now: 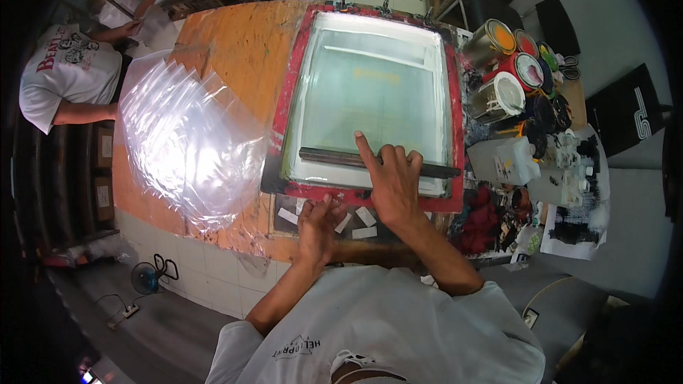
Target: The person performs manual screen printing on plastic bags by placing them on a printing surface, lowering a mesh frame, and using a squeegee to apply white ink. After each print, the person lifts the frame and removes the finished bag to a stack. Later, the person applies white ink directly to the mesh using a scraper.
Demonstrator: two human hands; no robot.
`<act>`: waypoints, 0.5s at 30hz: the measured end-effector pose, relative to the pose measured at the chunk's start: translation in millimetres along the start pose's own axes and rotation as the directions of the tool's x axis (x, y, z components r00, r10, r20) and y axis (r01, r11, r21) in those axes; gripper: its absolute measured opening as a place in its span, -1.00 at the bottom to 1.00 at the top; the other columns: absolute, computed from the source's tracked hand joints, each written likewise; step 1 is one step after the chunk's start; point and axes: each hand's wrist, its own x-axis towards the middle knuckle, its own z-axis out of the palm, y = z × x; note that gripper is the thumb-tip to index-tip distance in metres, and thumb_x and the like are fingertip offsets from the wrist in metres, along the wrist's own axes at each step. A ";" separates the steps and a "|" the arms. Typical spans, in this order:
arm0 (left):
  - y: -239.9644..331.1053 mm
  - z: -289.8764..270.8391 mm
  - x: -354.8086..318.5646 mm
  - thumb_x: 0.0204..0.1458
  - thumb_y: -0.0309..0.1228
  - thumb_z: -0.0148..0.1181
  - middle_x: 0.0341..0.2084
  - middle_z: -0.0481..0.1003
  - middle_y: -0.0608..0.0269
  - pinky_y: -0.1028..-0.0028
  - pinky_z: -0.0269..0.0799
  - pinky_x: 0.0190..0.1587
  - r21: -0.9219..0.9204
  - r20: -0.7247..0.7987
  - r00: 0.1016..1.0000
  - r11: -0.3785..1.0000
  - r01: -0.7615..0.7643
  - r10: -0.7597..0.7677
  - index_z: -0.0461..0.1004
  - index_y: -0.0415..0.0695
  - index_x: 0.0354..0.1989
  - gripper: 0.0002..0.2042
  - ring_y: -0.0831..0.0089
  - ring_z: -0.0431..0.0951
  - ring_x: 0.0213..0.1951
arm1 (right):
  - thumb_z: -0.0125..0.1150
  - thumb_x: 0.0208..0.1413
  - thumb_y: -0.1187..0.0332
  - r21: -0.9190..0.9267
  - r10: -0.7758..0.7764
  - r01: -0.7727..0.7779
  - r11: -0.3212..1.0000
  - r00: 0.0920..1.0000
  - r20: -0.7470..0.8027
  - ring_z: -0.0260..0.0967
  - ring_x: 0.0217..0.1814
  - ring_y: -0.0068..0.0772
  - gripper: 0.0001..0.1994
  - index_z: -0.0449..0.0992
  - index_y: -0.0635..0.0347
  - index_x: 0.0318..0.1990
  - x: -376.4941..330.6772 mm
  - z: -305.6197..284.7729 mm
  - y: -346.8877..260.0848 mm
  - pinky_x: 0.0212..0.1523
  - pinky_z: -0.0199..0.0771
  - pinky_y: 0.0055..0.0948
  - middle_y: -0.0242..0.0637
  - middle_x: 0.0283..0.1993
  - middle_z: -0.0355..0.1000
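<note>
A screen-printing frame (pixel 459 110) with red, worn edges lies on the wooden table, its pale green mesh (pixel 370 99) showing faint yellowish marks. Across the near part of the mesh rests a long dark squeegee (pixel 324 157). My right hand (pixel 395 185) is closed over the squeegee's bar right of its middle, the index finger stretched forward along the mesh. At the frame's near edge is my left hand (pixel 319 231), its fingers curled against the red rim. Small white strips (pixel 364 232) lie on the dark board beside it.
Clear plastic bags (pixel 192 142) are fanned out on the table's left. Paint cans (pixel 498 96), plastic bottles (pixel 501 160) and red rags (pixel 480 220) crowd the right side. Clamps (pixel 385 6) stand at the frame's far edge. Another person (pixel 71 75) stands at the far left.
</note>
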 end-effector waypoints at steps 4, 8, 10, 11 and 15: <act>46.3 41.2 -23.9 0.16 -0.40 0.33 -0.21 0.57 0.22 0.13 0.44 0.22 -0.073 0.165 0.979 0.992 -0.105 0.116 0.44 -0.13 -0.08 -0.76 0.31 0.59 -0.06 | 0.37 0.08 0.24 -0.020 0.005 -0.008 1.000 0.990 -0.139 0.22 -0.15 -0.21 -0.26 0.28 -0.01 0.46 1.1 -46.7 -23.2 -0.02 0.07 -0.08 -0.27 -0.23 0.25; 94.9 88.4 -32.3 0.15 -0.45 0.17 -0.20 0.54 0.20 0.02 0.37 0.25 -0.045 0.412 0.854 0.943 -0.330 0.319 0.40 -0.16 0.06 -0.70 0.20 0.56 0.00 | 0.36 0.09 -0.02 -0.089 -0.077 0.047 0.995 0.924 -0.373 0.27 -0.22 -0.18 -0.32 0.43 0.02 0.35 45.6 -102.1 -7.4 -0.10 0.15 -0.14 -0.24 -0.30 0.29; 118.6 102.2 -10.9 0.11 -0.49 0.10 -0.15 0.55 0.14 -0.03 0.28 0.31 -0.140 0.606 0.693 0.910 -0.390 0.390 0.43 -0.19 -0.05 -0.77 0.14 0.54 0.03 | 0.36 0.11 -0.05 -0.090 -0.109 0.075 0.993 0.878 -0.466 0.31 -0.31 -0.11 -0.41 0.54 0.07 0.22 81.1 -130.4 4.0 -0.19 0.22 -0.11 -0.15 -0.36 0.34; 124.1 105.3 9.9 0.16 -0.45 0.08 -0.14 0.55 0.11 -0.03 0.27 0.31 -0.157 0.555 0.671 0.853 -0.497 0.492 0.46 -0.19 -0.16 -0.86 0.11 0.53 0.04 | 0.29 0.15 -0.08 -0.100 -0.123 0.086 0.991 0.873 -0.471 0.35 -0.31 -0.20 -0.48 0.59 0.15 0.07 96.6 -142.1 7.8 -0.16 0.27 -0.13 -0.17 -0.40 0.38; 157.1 149.1 102.9 0.35 -0.15 -0.10 -0.02 0.59 -0.08 0.08 0.16 0.40 0.275 0.659 0.537 0.495 -0.824 0.528 0.48 -0.38 0.11 -0.51 0.09 0.49 0.20 | 0.20 0.21 -0.13 -0.069 -0.111 0.090 0.994 0.903 -0.415 0.39 -0.30 -0.31 -0.47 0.64 0.24 -0.07 154.8 -188.7 22.8 -0.12 0.32 -0.17 -0.20 -0.41 0.44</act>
